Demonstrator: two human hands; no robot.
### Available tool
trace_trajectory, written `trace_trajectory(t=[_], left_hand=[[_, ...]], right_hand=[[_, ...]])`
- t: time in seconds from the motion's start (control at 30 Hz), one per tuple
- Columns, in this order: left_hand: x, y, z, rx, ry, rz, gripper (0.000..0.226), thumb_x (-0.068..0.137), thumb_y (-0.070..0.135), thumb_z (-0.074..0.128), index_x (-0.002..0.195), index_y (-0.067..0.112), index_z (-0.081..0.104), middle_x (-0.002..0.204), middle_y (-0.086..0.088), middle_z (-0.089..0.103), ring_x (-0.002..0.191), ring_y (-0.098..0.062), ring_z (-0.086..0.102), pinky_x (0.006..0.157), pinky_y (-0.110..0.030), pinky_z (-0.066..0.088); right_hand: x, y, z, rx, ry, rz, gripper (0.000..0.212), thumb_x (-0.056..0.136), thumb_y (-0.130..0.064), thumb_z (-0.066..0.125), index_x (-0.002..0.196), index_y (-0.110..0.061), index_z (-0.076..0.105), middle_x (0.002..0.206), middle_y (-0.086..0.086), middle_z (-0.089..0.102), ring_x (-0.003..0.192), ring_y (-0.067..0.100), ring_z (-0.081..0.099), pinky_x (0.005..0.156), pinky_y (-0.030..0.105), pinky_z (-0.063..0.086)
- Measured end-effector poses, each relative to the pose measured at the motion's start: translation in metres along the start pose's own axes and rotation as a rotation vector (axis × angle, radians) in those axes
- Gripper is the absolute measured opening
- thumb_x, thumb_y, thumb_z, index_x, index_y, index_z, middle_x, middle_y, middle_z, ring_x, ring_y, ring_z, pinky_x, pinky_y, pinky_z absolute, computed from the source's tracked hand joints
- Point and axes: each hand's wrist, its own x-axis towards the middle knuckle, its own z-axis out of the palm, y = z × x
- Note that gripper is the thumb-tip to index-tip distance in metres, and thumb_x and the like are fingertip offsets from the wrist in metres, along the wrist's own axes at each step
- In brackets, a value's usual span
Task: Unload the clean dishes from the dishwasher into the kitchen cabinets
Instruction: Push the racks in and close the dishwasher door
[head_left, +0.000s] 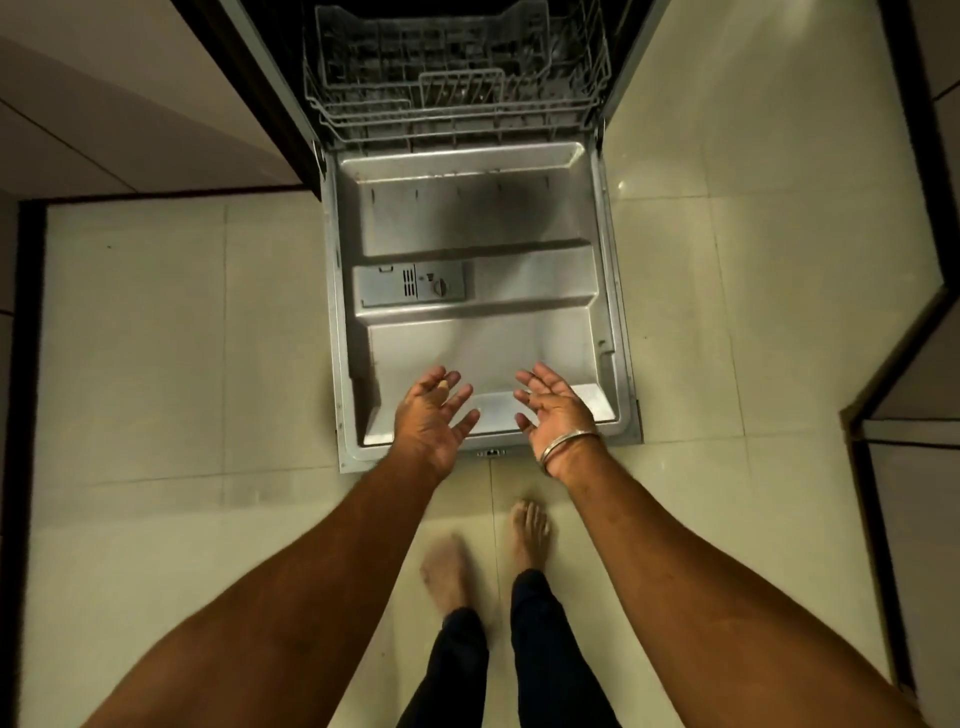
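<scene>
Both forearms stretch ahead; left grip (434, 415) and right grip (553, 410) hang spread, holding nothing, over the dishwasher door (483, 218). Beyond them, the rack (457, 83) looks bare of dishes; unloading seems nearly finished.

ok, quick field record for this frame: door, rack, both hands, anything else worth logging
dishwasher door: fully open, lying flat
rack: in the tub; no dishes plainly visible, dim
left hand: open, holds nothing, over the door's near edge
right hand: open, holds nothing, bangle on wrist
detergent dispenser: on the door's inner face
floor: pale tiles
</scene>
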Motion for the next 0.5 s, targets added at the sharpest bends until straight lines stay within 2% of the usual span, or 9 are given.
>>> trace_trajectory(t=[0.17,0.27,0.33,0.4,0.5], left_hand=[[0.008,-0.035,-0.032,-0.035,0.036,-0.065,0.029,0.103,0.021,0.057,0.131,0.019,0.06,0.13,-0.007,0.067,0.118,-0.029,0.065,0.091,-0.046,0.054],[0.028,-0.069,-0.055,-0.069,0.073,-0.093,0.024,0.104,0.024,0.055,0.127,0.018,0.059,0.125,-0.009,0.066,0.111,-0.028,0.066,0.086,-0.043,0.053],[0.043,-0.093,-0.071,-0.059,0.108,-0.12,0.019,0.104,0.025,0.055,0.12,0.018,0.061,0.12,-0.009,0.066,0.111,-0.027,0.064,0.084,-0.041,0.053],[0.056,-0.114,-0.086,-0.064,0.156,-0.15,0.014,0.104,0.026,0.055,0.108,0.016,0.063,0.115,-0.009,0.065,0.115,-0.028,0.06,0.087,-0.042,0.051],[0.077,-0.137,-0.1,-0.179,0.217,-0.163,0.026,0.106,0.04,0.05,0.101,0.016,0.056,0.109,-0.012,0.058,0.122,-0.031,0.053,0.091,-0.045,0.051]], right_hand=[[0.002,0.044,-0.029,0.099,0.103,0.093,0.04,0.1,-0.004,0.043,0.136,-0.016,0.054,0.129,0.007,0.066,0.107,0.022,0.065,0.075,0.032,0.048],[0.02,0.074,-0.051,0.141,0.155,0.17,0.019,0.102,-0.018,0.048,0.115,-0.019,0.062,0.124,0.01,0.066,0.096,0.022,0.066,0.078,0.033,0.048],[0.036,0.097,-0.066,0.181,0.198,0.223,0.013,0.102,-0.025,0.051,0.103,-0.018,0.062,0.12,0.011,0.063,0.091,0.023,0.064,0.083,0.037,0.048],[0.047,0.116,-0.078,0.243,0.24,0.251,0.026,0.103,-0.037,0.048,0.107,-0.014,0.06,0.124,0.015,0.06,0.1,0.027,0.062,0.092,0.043,0.046],[0.063,0.138,-0.093,0.374,0.285,0.272,0.064,0.101,-0.059,0.039,0.142,-0.011,0.046,0.149,0.022,0.043,0.135,0.036,0.045,0.108,0.052,0.037]])
